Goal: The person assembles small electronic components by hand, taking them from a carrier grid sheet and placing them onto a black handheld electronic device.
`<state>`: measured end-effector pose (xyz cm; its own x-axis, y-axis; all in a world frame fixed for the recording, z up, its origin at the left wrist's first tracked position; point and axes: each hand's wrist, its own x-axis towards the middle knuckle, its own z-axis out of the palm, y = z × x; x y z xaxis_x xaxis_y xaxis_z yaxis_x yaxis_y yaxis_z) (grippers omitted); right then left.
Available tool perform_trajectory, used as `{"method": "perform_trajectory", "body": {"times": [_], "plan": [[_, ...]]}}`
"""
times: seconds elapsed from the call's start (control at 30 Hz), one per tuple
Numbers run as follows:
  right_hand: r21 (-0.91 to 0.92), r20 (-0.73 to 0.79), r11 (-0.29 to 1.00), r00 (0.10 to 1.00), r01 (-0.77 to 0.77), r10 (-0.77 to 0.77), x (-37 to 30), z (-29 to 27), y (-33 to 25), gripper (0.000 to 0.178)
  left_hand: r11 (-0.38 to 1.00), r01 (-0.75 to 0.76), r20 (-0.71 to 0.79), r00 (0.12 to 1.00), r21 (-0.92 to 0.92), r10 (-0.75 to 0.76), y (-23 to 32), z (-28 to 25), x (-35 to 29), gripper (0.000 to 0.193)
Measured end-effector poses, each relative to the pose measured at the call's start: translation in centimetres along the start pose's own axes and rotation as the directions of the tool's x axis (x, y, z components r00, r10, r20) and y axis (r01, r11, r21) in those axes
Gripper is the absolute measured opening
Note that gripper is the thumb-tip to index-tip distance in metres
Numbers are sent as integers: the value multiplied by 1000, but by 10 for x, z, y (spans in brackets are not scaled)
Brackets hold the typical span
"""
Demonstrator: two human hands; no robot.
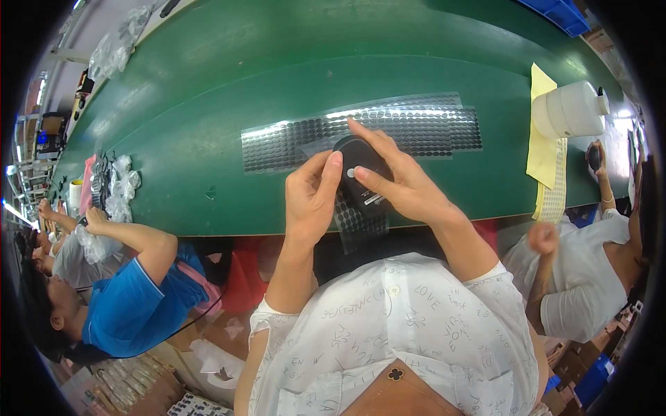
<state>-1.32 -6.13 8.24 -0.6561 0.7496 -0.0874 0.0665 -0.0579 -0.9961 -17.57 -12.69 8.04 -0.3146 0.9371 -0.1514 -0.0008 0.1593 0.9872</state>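
Note:
A black oval device shaped like a computer mouse [369, 197] is held above the table's near edge, its face with a small printed label turned up. My left hand [312, 197] pinches its left side between thumb and fingers. Around its far and right side curls my right hand [409, 177], the thumb pressing beside a small round light-grey spot [351, 172]. Beyond my hands, clear sheets of round black pads [416, 128] lie overlapping on the green table [277, 83]. Another strip of these pads [354, 232] shows below the device and hangs past the table edge.
On the right, a white plastic bottle [569, 111] lies over yellow paper [544, 163] and a sheet of light round stickers [553, 194]. A co-worker in blue [132, 284] sits at left by clear plastic bags [123, 182]; another in white [583, 277] sits at right.

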Motion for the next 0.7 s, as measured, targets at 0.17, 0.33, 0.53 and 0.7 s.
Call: {"method": "perform_trajectory", "body": {"times": [0.17, 0.33, 0.53, 0.7], "plan": [[23, -46, 998, 998, 54, -53, -1, 4, 0, 61, 997, 41, 24, 999, -73, -39, -3, 0, -1, 31], [26, -203, 994, 974, 104, -96, -2, 16, 4, 54, 938, 66, 101, 994, -339, -33, -2, 13, -6, 38], [-206, -252, 954, 931, 216, -265, -6, -1, -3, 26, 966, 83, 285, 958, -244, -10, -3, -7, -11, 60], [-611, -278, 740, 799, 280, -533, -6, -12, -16, 14, 974, -78, 346, 926, -215, 150, 7, -12, -16, 59]]}}
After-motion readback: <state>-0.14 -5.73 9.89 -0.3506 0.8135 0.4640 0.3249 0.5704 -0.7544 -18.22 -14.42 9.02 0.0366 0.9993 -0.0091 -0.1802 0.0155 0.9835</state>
